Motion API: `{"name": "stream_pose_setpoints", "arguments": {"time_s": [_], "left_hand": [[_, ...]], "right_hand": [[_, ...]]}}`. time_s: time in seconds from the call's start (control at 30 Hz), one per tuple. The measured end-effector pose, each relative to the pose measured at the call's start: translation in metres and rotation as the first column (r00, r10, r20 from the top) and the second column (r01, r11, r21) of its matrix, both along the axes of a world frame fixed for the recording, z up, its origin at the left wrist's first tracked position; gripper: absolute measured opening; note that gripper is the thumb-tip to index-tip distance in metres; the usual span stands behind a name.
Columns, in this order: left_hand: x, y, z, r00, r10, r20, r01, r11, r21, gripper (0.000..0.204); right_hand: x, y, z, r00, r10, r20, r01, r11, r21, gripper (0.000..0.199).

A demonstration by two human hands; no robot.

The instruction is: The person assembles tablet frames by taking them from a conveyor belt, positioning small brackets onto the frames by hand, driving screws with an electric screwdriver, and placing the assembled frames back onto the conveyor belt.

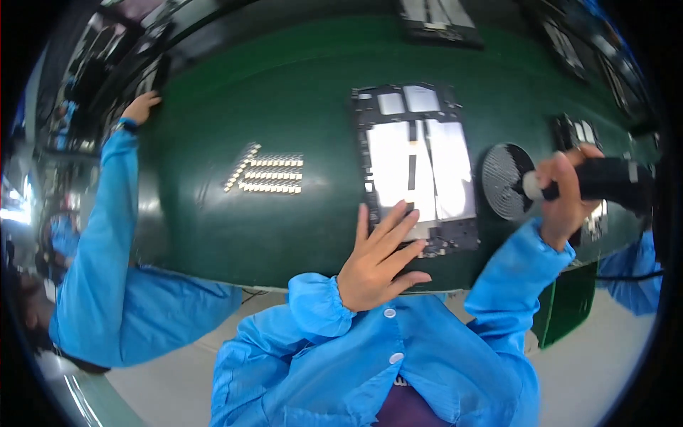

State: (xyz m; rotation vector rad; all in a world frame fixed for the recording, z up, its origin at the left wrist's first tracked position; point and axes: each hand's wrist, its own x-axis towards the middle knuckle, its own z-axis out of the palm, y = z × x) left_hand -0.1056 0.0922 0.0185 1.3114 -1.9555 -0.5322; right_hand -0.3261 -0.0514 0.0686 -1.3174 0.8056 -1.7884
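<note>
An opened tablet (447, 164) with silver battery panels and a black frame lies on the green work surface in front of me. My left hand (384, 263) rests on its lower left part, fingers spread and flat. To the right of the tablet, my right hand (565, 188) is closed round a black electric screwdriver (605, 181) with a white nose. That nose points left, over the edge of a round grey dish (504, 174) with a textured inside. From this view I cannot tell whether it touches the dish.
Rows of small metallic parts (274, 174) lie on the green mat (313, 85) left of the tablet. More opened devices lie at the back (439, 21) and at the right (587, 132). A co-worker's blue sleeve (114, 192) and hand (142, 107) reach in at far left.
</note>
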Motion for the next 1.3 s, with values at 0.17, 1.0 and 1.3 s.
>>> {"name": "stream_pose_setpoints", "arguments": {"time_s": [0.17,1.0,1.3], "left_hand": [[0.105,-0.013,0.006,0.953,0.272,0.135,-0.257,0.959,-0.121,0.021],[0.173,-0.042,0.018,0.910,0.369,0.189,-0.404,0.889,0.213,0.005],[0.116,-0.064,0.023,0.784,0.367,-0.500,-0.107,0.874,0.473,0.010]], "right_hand": [[0.012,0.002,0.002,0.998,0.047,-0.032,-0.048,0.998,-0.035,0.037],[0.034,0.013,0.009,0.993,0.101,-0.055,-0.103,0.994,-0.036,0.038],[0.074,0.011,0.018,0.972,0.231,-0.041,-0.234,0.968,-0.090,0.034]]}}
